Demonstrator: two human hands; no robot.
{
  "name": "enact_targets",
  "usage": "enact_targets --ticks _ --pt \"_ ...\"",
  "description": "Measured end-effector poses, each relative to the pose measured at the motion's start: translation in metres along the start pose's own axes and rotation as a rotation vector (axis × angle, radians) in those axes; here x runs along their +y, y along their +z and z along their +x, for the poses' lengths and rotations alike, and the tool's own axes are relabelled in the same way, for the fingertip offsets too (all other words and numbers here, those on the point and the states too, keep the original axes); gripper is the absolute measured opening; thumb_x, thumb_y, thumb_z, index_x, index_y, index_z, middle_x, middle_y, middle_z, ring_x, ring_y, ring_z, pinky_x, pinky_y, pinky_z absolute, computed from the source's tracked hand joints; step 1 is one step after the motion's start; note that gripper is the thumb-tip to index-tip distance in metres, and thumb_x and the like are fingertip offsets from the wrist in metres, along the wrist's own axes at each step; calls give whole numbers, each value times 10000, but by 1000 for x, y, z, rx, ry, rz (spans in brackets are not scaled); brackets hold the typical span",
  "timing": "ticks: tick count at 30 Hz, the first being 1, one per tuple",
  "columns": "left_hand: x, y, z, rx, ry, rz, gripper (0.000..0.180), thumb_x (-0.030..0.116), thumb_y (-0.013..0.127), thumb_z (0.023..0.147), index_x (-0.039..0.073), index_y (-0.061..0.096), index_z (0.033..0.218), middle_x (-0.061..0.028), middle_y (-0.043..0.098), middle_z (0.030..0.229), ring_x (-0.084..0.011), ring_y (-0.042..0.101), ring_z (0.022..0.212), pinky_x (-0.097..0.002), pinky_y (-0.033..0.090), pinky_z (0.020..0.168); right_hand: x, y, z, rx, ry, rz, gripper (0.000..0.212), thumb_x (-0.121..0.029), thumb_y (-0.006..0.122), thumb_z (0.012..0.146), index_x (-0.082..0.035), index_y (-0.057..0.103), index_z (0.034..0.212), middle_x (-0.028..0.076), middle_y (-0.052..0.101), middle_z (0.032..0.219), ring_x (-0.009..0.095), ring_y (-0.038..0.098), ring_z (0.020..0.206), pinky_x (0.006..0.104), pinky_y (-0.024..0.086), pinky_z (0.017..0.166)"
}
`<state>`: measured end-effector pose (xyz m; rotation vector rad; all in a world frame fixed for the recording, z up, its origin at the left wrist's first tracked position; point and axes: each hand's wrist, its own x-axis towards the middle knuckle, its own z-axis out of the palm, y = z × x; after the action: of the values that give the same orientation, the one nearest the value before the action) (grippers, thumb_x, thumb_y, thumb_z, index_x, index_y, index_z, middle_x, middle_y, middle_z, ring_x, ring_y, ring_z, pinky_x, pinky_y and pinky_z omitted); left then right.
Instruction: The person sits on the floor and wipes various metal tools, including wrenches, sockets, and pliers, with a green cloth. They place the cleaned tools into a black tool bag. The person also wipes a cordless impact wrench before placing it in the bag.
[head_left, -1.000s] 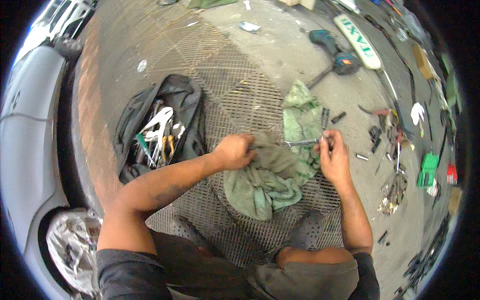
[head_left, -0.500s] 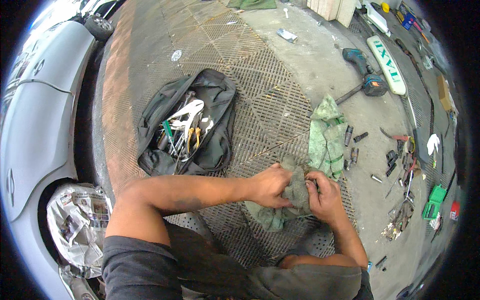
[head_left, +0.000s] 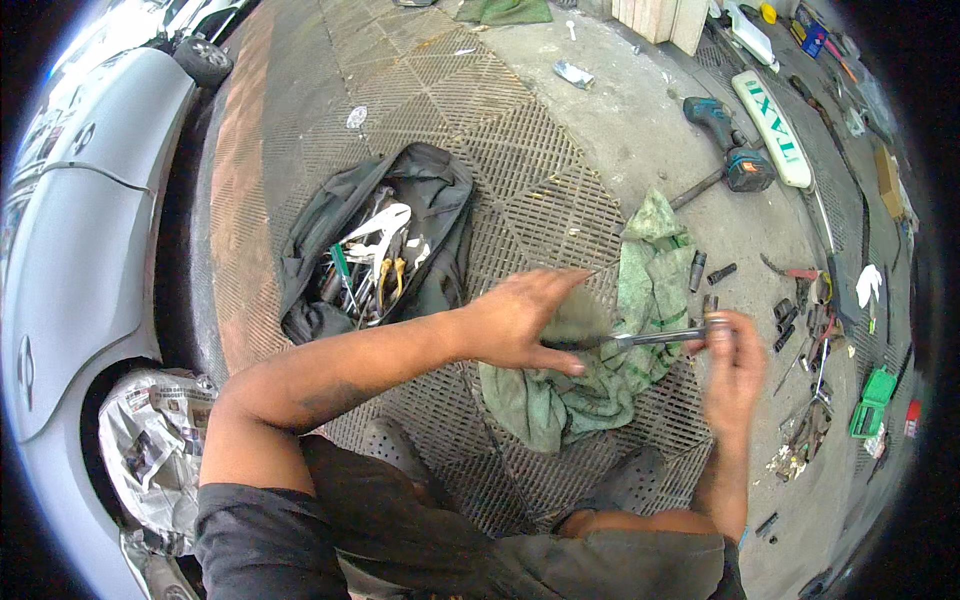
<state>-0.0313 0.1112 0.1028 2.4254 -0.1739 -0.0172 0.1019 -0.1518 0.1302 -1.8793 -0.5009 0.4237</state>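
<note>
A slim, dark metal bar-shaped tool (head_left: 660, 338) is gripped at its right end by my right hand (head_left: 735, 365), which is blurred by motion. Its exact kind I cannot make out. Thumb and fingers spread apart, my left hand (head_left: 525, 320) is at the tool's other end, against a green rag (head_left: 565, 400) that hangs below it. Whether the left palm still touches the cloth is hidden. Beyond the hands, another green cloth (head_left: 655, 265) lies on the floor. A black tool bag (head_left: 440, 190) stands unzipped beyond my left forearm, with pliers (head_left: 395, 280) and other hand tools inside.
A silver car (head_left: 110, 220) runs along the left, newspaper (head_left: 155, 450) covering its wheel area. On the right lie a cordless impact wrench (head_left: 735, 150), a taxi roof sign (head_left: 772, 130), several sockets (head_left: 720, 274) and a green case (head_left: 873, 400). Plastic grating (head_left: 530, 150) covers the middle floor.
My hands have moved apart from the bunched rag. The left has spread its fingers and the rag hangs looser. The bar-shaped tool now shows in my right hand, which moved right.
</note>
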Motion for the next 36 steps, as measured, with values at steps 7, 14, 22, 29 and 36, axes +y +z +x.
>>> enact_targets --ticks 7,14,22,29,36 --pt "-53 -27 -34 -145 -540 11 300 257 523 999 -15 635 1062 -285 661 905 -379 680 899 -467 524 768 17 56 -4 -409 -239 62 552 -134 626 938 -39 424 1443 160 618 1258 257 658 1047 378 498 943" --pt "-183 -90 -152 179 -632 891 822 535 709 824 -117 489 1274 -299 664 1079 -423 653 1020 -438 526 903 49 41 -8 -522 -67 -120 581 -119 686 884 -40 456 1412 162 589 1280 263 674 996 384 504 929" --pt "-254 -92 -219 -264 -927 364 473 412 615 907 -44 685 1008 -219 705 879 -377 679 799 -434 546 751 83 93 -42 -751 -257 -207 501 -268 613 927 -30 495 1351 216 547 1298 381 577 1155 457 466 998" --pt "-316 -147 -277 -123 -1010 268 396 331 696 869 -40 681 1005 -175 700 813 -322 669 708 -401 537 679 99 106 -58 -803 -266 -150 435 -287 615 911 -34 532 1255 213 582 1133 411 603 1038 498 499 875" --pt "-357 -153 -290 144 -750 305 385 265 769 820 -41 664 1030 -147 696 779 -270 664 681 -375 528 653 115 56 -37 -576 -196 -195 427 -299 629 913 -31 552 1236 204 601 1118 401 616 1030 484 507 872"
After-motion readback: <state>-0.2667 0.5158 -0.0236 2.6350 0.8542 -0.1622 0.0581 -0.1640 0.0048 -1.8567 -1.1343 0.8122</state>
